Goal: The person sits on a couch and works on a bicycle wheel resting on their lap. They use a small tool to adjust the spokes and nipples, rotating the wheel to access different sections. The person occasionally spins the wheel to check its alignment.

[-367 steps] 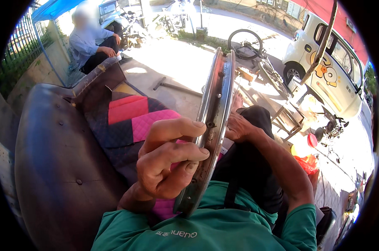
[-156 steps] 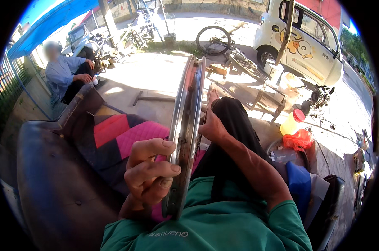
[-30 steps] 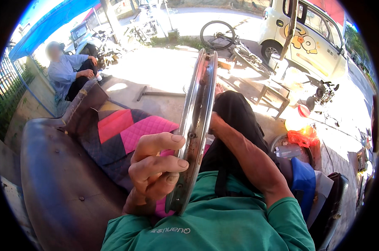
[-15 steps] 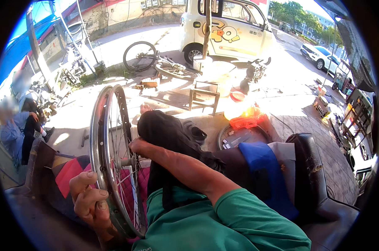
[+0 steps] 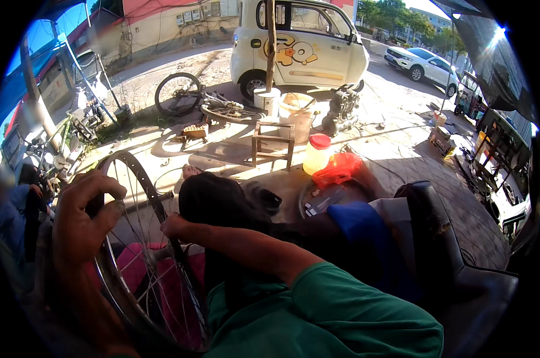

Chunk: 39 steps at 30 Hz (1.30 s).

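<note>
A spoked bicycle wheel [image 5: 156, 195] with a bare metal rim stands upright in front of my body, left of my dark-trousered leg. My left hand [image 5: 89, 212] is curled at the rim's upper left, thumb bent toward the index finger; whatever lies within its grip is hidden. On the wheel's right side, my right hand [image 5: 173, 225] is closed at the rim among the spokes, its forearm crossing my body. Pink quilted padding [image 5: 132, 262] shows through the spokes. I am seated on a dark worn sofa [image 5: 460, 280], a blue cloth [image 5: 359, 232] to my right.
Ahead are a wooden stool frame [image 5: 273, 143], buckets [image 5: 296, 116], bicycle parts [image 5: 222, 110], a yellow red-lidded container [image 5: 317, 154] and red plastic bag [image 5: 335, 170]. A seated person [image 5: 10, 206] is at far left. Beyond stand a small van [image 5: 299, 51] and white car [image 5: 416, 62].
The view has swung rightward, bringing the street and white car in. My left hand has moved up along the wheel, fingers more curled; the spokes now show broadly.
</note>
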Available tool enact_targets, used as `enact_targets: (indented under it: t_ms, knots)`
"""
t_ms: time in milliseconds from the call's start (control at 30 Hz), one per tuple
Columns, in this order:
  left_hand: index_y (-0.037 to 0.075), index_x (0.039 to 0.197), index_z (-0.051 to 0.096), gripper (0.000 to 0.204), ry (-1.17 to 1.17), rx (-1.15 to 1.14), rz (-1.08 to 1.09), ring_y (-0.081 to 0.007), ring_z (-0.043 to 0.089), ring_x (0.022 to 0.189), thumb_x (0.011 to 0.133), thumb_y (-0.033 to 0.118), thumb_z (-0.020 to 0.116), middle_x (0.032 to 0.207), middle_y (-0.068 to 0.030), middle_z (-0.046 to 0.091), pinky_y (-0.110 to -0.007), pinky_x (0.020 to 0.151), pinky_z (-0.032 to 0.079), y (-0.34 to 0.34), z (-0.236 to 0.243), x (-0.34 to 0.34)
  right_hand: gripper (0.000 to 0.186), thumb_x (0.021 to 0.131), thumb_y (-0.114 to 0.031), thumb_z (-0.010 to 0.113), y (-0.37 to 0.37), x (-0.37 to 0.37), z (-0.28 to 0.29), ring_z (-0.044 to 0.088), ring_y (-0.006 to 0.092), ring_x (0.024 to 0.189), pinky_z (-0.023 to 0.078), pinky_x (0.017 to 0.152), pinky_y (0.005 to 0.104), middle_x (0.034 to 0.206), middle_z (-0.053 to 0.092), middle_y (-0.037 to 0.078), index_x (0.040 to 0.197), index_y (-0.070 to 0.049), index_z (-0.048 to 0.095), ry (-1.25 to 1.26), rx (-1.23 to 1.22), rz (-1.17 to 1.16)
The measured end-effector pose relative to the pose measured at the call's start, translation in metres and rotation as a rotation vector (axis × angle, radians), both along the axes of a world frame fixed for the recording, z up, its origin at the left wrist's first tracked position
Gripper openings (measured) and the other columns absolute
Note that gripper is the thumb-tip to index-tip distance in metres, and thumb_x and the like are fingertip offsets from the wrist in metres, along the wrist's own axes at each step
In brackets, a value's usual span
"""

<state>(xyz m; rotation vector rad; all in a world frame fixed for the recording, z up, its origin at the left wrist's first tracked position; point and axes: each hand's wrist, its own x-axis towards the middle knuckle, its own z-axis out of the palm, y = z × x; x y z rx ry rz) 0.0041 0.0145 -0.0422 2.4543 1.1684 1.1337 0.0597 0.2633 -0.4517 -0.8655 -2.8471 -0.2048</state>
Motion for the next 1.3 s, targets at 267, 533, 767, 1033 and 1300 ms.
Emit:
enact_targets:
  t_ms: [267, 533, 767, 1033, 1300]
  knots:
    - [0.001, 0.083, 0.063, 0.010, -0.144, -0.129, 0.058, -0.0024, 0.050, 0.064, 0.090, 0.007, 0.066, 0.068, 0.0030, 0.057, -0.022, 0.059, 0.040, 0.009, -0.012, -0.039, 0.019, 0.060, -0.016, 0.079, -0.078, 0.021, 0.078, 0.072, 0.0252, 0.079, 0.056, 0.058, 0.0420, 0.085, 0.071, 0.004, 0.078, -0.014, 0.074, -0.072, 0.072, 0.215]
    - [0.001, 0.094, 0.067, 0.007, -0.132, -0.014, -0.104, -0.0034, 0.054, 0.071, 0.093, 0.007, 0.065, 0.079, 0.0012, 0.062, -0.023, 0.063, 0.045, -0.001, -0.018, -0.039, 0.014, 0.093, -0.013, 0.058, -0.121, 0.042, 0.138, 0.055, 0.0142, 0.050, 0.040, 0.042, 0.0305, 0.066, 0.060, 0.006, 0.085, -0.002, 0.063, 1.000, -1.428, -0.456]
    - [0.000, 0.090, 0.066, 0.010, -0.119, 0.014, -0.045, -0.0089, 0.057, 0.067, 0.091, 0.010, 0.064, 0.075, -0.0038, 0.062, -0.026, 0.060, 0.046, -0.005, -0.021, -0.036, 0.012, 0.098, -0.010, 0.051, -0.109, 0.041, 0.129, 0.064, 0.0212, 0.058, 0.052, 0.051, 0.0326, 0.078, 0.066, 0.012, 0.096, -0.002, 0.059, 1.125, -1.685, -0.385]
    - [0.001, 0.094, 0.066, 0.005, -0.149, 0.046, -0.071, -0.0028, 0.051, 0.065, 0.093, 0.005, 0.063, 0.076, 0.0013, 0.060, -0.022, 0.055, 0.043, -0.018, -0.023, -0.041, 0.009, 0.095, -0.013, 0.053, -0.091, 0.035, 0.101, 0.052, 0.0100, 0.049, 0.033, 0.035, 0.0245, 0.077, 0.066, 0.008, 0.097, -0.005, 0.057, 1.142, -1.780, -0.359]
    - [0.000, 0.096, 0.066, 0.007, -0.181, -0.007, -0.047, -0.0017, 0.051, 0.069, 0.093, 0.005, 0.063, 0.079, 0.0021, 0.061, -0.021, 0.058, 0.042, -0.022, -0.023, -0.043, 0.010, 0.091, -0.015, 0.053, -0.095, 0.038, 0.113, 0.041, 0.0064, 0.049, 0.027, 0.038, 0.0211, 0.078, 0.061, 0.002, 0.089, -0.007, 0.059, 1.085, -1.869, -0.434]
